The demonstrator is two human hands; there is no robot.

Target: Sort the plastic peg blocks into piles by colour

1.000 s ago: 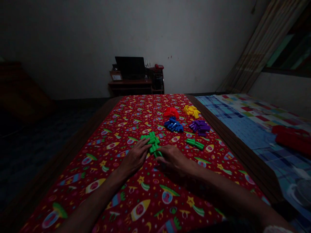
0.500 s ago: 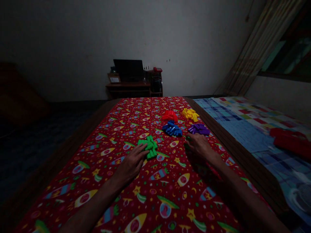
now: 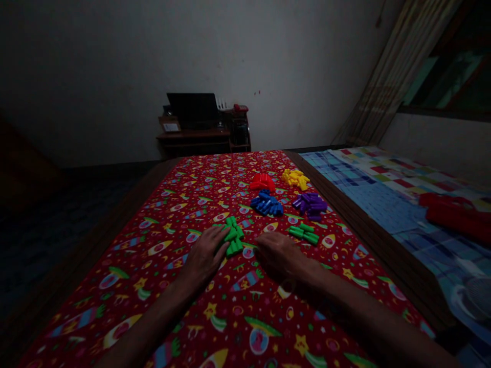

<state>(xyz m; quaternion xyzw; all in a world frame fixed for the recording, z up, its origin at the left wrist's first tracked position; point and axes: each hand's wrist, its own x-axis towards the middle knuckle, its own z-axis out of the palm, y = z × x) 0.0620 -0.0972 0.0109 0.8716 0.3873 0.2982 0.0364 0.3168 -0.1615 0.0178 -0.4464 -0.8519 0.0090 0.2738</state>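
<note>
My left hand (image 3: 205, 253) rests at a pile of green plastic blocks (image 3: 235, 245), its fingers stretched over the near left blocks and the thumb apart. To the right of that pile, my right hand (image 3: 278, 250) hovers low over the cloth with its fingers bent and drawn together; no block shows in it. A smaller group of green blocks (image 3: 304, 233) lies just beyond and right of this hand. Farther back are piles of blue blocks (image 3: 267, 204), purple blocks (image 3: 310, 205), red blocks (image 3: 262, 182) and yellow blocks (image 3: 295, 179).
Everything lies on a red patterned cloth (image 3: 215, 184) with brown borders. A desk (image 3: 195, 135) with a dark monitor (image 3: 193, 109) stands against the wall. On the right are checked bedding (image 3: 360, 189) and a red bundle (image 3: 458, 214).
My right hand has moved left and nearer from beside the purple pile, and a small green group now shows there. The left hand stays at the green pile. The view has shifted slightly.
</note>
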